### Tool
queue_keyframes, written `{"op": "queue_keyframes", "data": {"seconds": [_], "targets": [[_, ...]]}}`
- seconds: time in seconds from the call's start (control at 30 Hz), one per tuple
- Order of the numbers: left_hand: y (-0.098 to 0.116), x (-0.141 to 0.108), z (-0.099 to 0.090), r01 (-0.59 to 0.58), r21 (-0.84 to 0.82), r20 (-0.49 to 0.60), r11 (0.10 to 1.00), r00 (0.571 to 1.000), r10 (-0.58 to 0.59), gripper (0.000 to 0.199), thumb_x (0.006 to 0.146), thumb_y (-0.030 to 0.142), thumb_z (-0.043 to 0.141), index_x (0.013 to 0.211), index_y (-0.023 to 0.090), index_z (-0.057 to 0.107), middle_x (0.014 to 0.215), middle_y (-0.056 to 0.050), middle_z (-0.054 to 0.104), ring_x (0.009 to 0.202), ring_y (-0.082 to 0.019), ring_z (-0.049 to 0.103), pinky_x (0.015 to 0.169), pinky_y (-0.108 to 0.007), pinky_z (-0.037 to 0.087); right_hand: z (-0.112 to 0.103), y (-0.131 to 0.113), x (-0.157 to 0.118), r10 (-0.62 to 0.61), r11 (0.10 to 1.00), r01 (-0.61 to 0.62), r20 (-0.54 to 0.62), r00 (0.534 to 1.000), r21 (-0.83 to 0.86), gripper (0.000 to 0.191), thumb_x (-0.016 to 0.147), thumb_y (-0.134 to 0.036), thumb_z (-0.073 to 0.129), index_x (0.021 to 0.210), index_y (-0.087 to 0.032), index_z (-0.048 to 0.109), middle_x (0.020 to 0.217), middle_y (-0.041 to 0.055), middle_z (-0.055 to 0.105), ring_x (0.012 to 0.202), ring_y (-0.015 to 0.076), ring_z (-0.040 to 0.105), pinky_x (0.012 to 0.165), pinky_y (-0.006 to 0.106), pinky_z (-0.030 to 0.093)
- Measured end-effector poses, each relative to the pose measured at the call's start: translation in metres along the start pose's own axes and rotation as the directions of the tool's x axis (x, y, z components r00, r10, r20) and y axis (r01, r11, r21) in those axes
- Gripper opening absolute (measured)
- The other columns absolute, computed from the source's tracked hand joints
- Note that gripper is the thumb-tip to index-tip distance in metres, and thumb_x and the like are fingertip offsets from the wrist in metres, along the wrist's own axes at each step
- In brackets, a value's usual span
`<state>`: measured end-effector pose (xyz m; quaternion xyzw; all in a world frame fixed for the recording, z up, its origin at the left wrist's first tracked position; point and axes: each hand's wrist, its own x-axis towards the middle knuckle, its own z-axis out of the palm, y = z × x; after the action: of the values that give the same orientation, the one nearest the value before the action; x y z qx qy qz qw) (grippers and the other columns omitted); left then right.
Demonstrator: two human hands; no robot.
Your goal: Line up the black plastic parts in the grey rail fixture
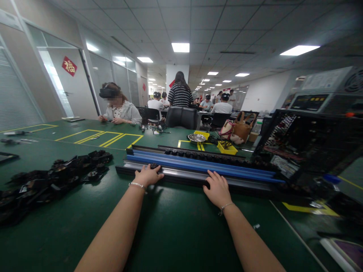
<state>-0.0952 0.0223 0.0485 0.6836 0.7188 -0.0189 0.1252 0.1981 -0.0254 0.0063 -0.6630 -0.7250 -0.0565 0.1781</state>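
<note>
Long black and silver rails (181,173) lie across the green table, with a blue rail (198,162) just behind them. My left hand (148,176) touches the near rail toward its left end, fingers spread, beside a small black part (154,166). Farther right, my right hand (217,187) rests against the front edge of the same rail; its fingers are apart and slightly bent. A row of small black parts (198,153) sits along the rail at the back.
Loose black parts (65,175) are heaped at the left of the table (170,234). An open computer case (312,139) stands at the right. Behind the rails are a metal bowl (196,138) and a yellow tray (227,149). A person (121,109) sits across the table.
</note>
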Motion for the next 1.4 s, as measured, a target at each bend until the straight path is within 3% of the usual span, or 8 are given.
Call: {"op": "queue_keyframes", "data": {"seconds": [1.4], "targets": [[-0.0045, -0.0026, -0.0070, 0.052, -0.009, 0.053, 0.999, 0.997, -0.051, 0.070, 0.077, 0.067, 0.032, 0.141, 0.040, 0.024, 0.153, -0.008, 0.015, 0.137, -0.040, 0.011, 0.099, -0.066, 0.018, 0.0017, 0.0013, 0.0001, -0.008, 1.000, 0.008, -0.017, 1.000, -0.001, 0.021, 0.076, -0.030, 0.049, 0.089, -0.021, 0.064, 0.139, 0.0039, 0.044, 0.130, 0.0254, 0.033, 0.106, 0.046, 0.022]]}}
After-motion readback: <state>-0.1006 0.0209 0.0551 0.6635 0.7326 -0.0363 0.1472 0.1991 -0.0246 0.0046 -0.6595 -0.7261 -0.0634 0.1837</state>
